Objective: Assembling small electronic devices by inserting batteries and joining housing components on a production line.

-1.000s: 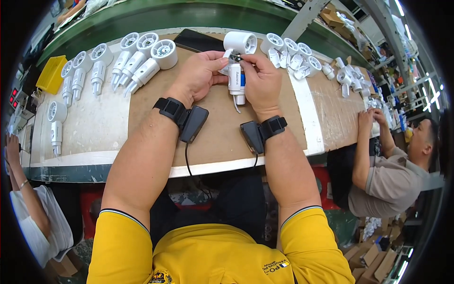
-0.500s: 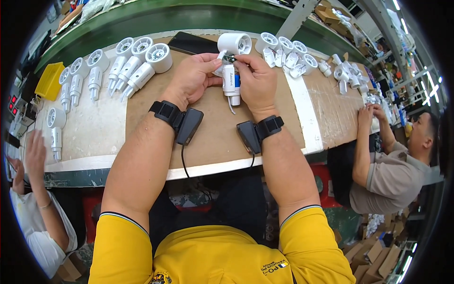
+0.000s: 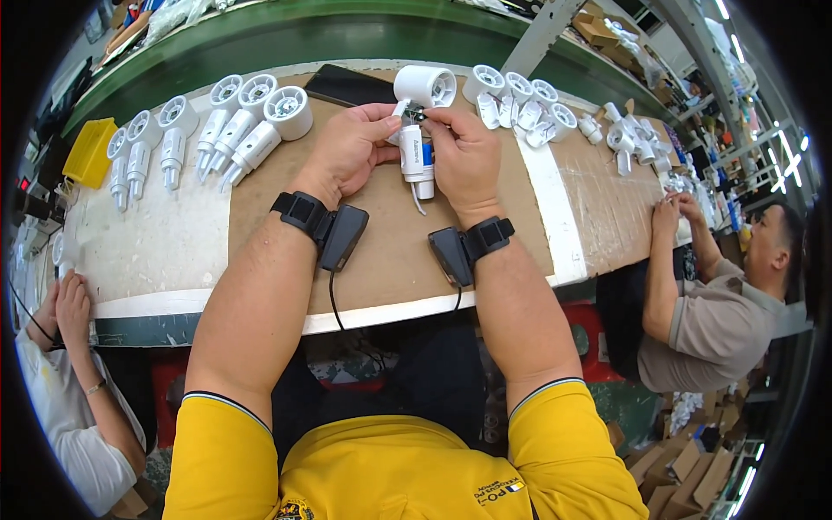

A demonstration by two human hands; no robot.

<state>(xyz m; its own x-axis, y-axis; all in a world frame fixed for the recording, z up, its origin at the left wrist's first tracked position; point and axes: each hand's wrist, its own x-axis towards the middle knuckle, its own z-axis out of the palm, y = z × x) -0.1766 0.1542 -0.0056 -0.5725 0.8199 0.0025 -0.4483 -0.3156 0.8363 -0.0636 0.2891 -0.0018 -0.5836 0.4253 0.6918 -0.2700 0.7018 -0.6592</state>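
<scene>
Fingers (image 3: 381, 128) of the left hand (image 3: 347, 149) are pinched on the neck of a white fan (image 3: 414, 154), and those of the right hand (image 3: 468, 165) are pinched on a small dark part (image 3: 419, 114) poking out of that neck. This fan is in the upper middle of the frame, between the two hands. Its big round head sits just above the fingers, and its handle hangs down below them, with a blue patch (image 3: 427, 153) on the right and a thin pale tail at the bottom. The right hand covers some of the handle's right side. Close behind the left hand, a flat black thing (image 3: 351, 85) lies on the counter (image 3: 390, 277). More white fans (image 3: 251, 154) lie in a row at the upper left, near a yellow bin (image 3: 89, 154). To the right of the held fan, near the right hand, is a bunch of round white heads (image 3: 520, 89) with loose white pieces. More white parts (image 3: 637, 139) are heaped farther right. Other people sit at the left and right edges, their hands by the counter.
</scene>
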